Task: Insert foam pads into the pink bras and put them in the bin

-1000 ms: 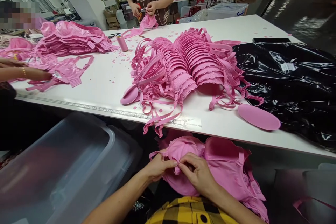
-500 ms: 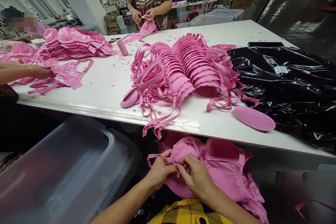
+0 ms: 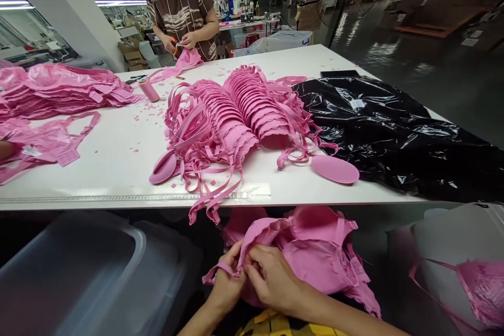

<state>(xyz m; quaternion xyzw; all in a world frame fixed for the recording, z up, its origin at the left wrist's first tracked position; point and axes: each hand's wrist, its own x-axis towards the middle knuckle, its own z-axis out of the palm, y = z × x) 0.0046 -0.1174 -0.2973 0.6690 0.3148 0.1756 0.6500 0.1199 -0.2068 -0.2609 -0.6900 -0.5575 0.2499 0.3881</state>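
A pink bra lies over my lap below the table edge, its cups turned up. My left hand pinches the side of one cup, where a strap loops out to the left. Close beside it, my right hand has thumb and fingers closed on the same cup edge. The fingertips meet at the fabric, and what lies between them is partly hidden. On the table just ahead is a row of nested pink bras with straps hanging over the edge. A pink oval pad lies right of it, another pad left.
Black plastic bags cover the table's right side. At left are a pink bra pile and a thread spool. A co-worker holds scissors across the table. Clear bins stand lower left.
The view has swung to the right. Both hands remain on the bra and have shifted slightly left and down; the cup edge is now folded up between them.
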